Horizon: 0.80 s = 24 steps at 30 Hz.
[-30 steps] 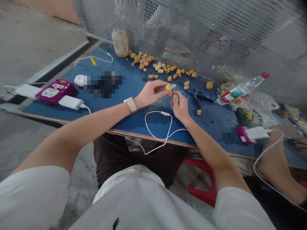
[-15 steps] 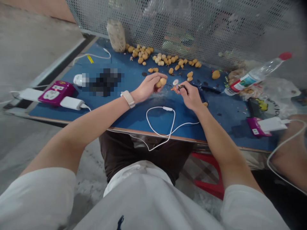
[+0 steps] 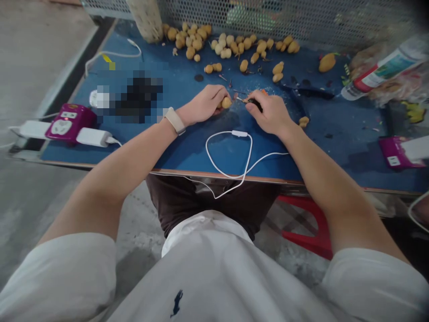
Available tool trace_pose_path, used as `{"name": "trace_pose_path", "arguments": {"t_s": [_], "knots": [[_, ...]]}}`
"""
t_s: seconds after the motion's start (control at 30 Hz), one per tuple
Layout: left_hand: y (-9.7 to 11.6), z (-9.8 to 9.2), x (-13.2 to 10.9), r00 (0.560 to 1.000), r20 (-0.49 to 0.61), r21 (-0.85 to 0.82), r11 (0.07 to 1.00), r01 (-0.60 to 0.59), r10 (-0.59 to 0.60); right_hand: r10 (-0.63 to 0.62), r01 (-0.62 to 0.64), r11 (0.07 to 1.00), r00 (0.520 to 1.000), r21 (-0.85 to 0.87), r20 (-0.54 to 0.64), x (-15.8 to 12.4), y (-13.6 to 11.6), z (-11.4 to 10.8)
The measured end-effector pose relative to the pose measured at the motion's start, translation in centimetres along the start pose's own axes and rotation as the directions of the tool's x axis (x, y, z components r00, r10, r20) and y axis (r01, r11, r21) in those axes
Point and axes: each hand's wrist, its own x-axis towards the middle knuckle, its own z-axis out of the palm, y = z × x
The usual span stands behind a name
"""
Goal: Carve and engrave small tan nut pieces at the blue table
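Note:
My left hand [image 3: 205, 105] is closed around a small tan gourd [image 3: 226, 103], whose rounded end pokes out past the fingers. In my right hand [image 3: 272, 114] is a small tool with a black handle [image 3: 256, 104]; its thin metal tip points left, close to the gourd. Whether tip and gourd touch I cannot tell. An orange bit shows behind my right fingers. Beyond both hands, several more small gourds [image 3: 191, 42] lie in a row along the back of the blue table [image 3: 181, 154]. A pair of gourds [image 3: 278, 71] lies just behind my right hand.
A loop of white cable [image 3: 246, 172] lies in front of my hands. Purple power adapters [image 3: 71, 123] sit at left and right. A jar [image 3: 145, 20] stands at the back left, and a plastic bottle [image 3: 382, 69] leans at the right. Metal mesh [image 3: 301, 22] borders the back.
The view has tipped down and closer. My right hand has turned, so the tool's tip now points at the gourd. The gourd sits deeper in my left hand.

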Motion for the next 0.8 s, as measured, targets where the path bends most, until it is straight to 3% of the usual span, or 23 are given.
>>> {"name": "trace_pose_path", "arguments": {"t_s": [0.13, 0.33, 0.8], "knots": [[0.6, -0.3, -0.2, 0.99, 0.132, -0.035, 0.998, 0.056, -0.05, 0.008, -0.008, 1.0, 1.0, -0.002, -0.016, 0.0, 0.0, 0.3], [0.6, -0.2, -0.2, 0.99, 0.123, -0.103, 0.991, 0.081, -0.068, 0.023, -0.023, 1.0, 1.0, -0.017, -0.006, -0.1, 0.0, 0.4], [1.4, -0.4, -0.4, 0.989, 0.147, -0.047, 0.999, 0.012, -0.005, 0.033, -0.033, 0.999, 0.999, -0.012, 0.011, -0.2, 0.5, 0.6]]}}
